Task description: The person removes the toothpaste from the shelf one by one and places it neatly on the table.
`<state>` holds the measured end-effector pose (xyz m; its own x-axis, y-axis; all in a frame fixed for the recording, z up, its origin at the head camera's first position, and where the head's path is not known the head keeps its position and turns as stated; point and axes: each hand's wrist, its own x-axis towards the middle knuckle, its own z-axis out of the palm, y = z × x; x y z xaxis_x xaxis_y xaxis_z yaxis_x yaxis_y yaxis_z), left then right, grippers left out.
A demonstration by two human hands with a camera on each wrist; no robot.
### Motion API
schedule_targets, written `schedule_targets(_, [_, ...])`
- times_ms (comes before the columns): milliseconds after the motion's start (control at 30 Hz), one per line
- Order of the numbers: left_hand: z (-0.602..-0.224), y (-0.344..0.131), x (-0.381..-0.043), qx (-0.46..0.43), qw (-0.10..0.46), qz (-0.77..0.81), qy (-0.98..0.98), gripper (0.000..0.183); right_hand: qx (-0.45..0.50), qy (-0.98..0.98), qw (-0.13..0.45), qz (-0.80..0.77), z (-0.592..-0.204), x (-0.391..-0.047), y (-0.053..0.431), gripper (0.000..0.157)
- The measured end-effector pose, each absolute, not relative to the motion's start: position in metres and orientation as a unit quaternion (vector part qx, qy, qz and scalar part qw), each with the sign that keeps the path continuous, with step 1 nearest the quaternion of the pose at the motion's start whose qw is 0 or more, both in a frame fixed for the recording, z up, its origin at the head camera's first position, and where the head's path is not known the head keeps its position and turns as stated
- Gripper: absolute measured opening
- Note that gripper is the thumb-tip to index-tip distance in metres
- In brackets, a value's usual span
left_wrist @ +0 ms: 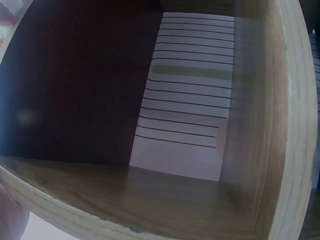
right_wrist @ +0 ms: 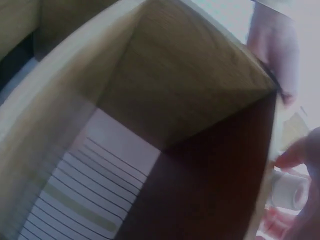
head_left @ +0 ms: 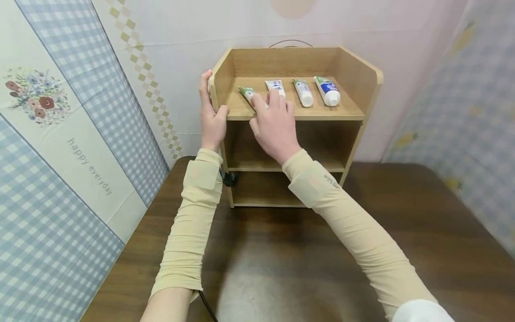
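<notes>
A small wooden shelf unit [head_left: 295, 117] stands on the table, with several toothpaste tubes lying on its top board. My left hand [head_left: 213, 120] grips the unit's left side panel, its thumb at the front edge. Over the top board, my right hand [head_left: 275, 125] holds the leftmost toothpaste tube [head_left: 246, 91], a green and white one, partly covered by the fingers. Its white cap [right_wrist: 289, 191] shows between thumb and fingers in the right wrist view. Rightward lie a blue and white tube [head_left: 275, 85], a green and white tube [head_left: 302, 93] and a larger blue tube [head_left: 327, 91].
Below the top board, the unit has a middle shelf [head_left: 289, 166] and a bottom board [head_left: 269, 199]. Lined white paper [left_wrist: 185, 100] shows through a compartment in the left wrist view. A brown table [head_left: 402, 214] carries the unit; patterned cloth [head_left: 80, 89] hangs around.
</notes>
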<state>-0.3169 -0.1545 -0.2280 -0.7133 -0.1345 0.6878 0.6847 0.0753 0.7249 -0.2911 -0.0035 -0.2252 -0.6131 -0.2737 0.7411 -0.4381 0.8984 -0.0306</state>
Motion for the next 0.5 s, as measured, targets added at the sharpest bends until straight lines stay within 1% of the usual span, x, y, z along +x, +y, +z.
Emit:
schedule_targets(167, [-0.23,-0.151,-0.319,-0.204,0.324,-0.648,-0.659,0.077,0.198,-0.889,0.404,0.082,-0.227,-0.288,0.003,0.022])
schedule_targets(333, [-0.229,-0.148,-0.32,-0.2,0.325,-0.642,-0.665,0.077,0.206,-0.873,0.435,0.079,-0.23,-0.286,0.01,0.015])
schedule_targets(500, [-0.231,-0.146,-0.323,-0.196,0.326,-0.646,-0.662,0.078,0.217,-0.865,0.448,0.066,-0.237,-0.282,0.016,0.012])
